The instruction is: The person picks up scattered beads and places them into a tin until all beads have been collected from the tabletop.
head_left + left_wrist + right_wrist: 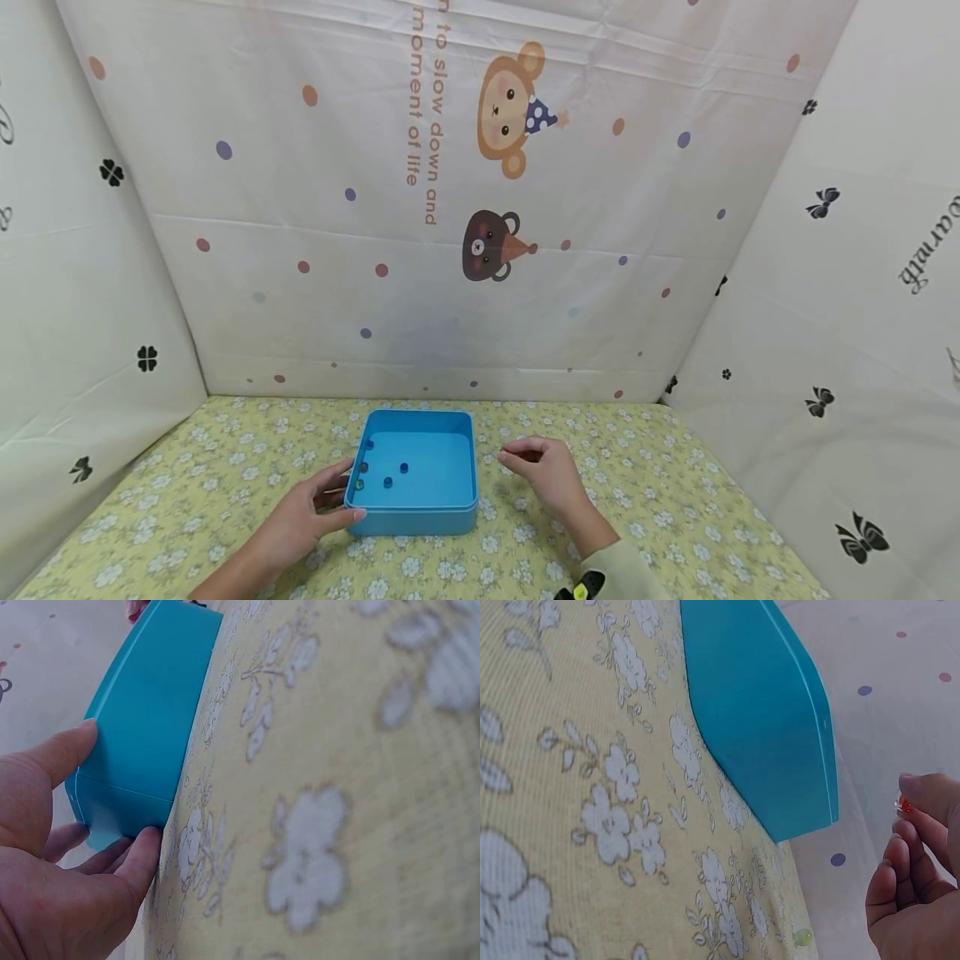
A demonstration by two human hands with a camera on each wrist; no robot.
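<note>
A blue square box (420, 522) with an open top stands on the flowered cloth. Inside it, toward the left, lie several small marbles, such as a dark blue marble (403, 467) and a greenish marble (360, 484). My left hand (303, 512) grips the box's near left corner, thumb on the front wall and fingers along the left side. To the right of the box, above the cloth, is my right hand (543, 471). Its thumb and forefinger pinch a small orange-and-clear marble (904, 803); the other fingers curl toward the palm.
Yellow flowered cloth (675, 517) covers the table. A pale printed curtain (420, 308) rises behind the box, with more printed sheets (832, 308) at the sides. A small green marble (802, 937) rests near the cloth's edge in the right wrist view.
</note>
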